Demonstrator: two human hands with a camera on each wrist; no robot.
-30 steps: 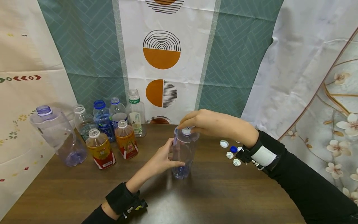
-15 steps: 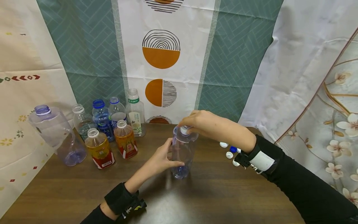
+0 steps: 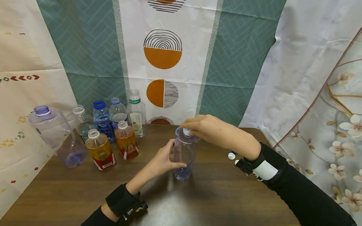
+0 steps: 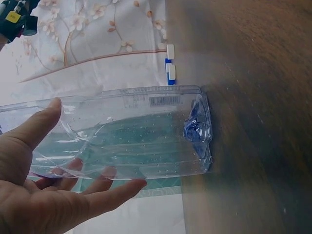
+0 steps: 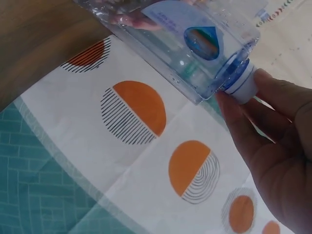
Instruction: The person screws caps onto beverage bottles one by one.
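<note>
Several patterned cloths hang behind a brown wooden table. At the table's left end stands a big lilac-necked bottle; the tall clear bottle stands upright near the table's middle, well apart from it. Between the two is a group of smaller bottles, among them a green-banded bottle, a blue bottle and two with orange labels. The left hand holds the tall clear bottle by its side, thumb across from the fingers, spread as wide as the body. The right hand comes over the top, thumb and fingers drawn close in a pinch on the white cap at the neck; how tightly it is seated I cannot tell. Loose caps lie on the table near the right wrist.
</note>
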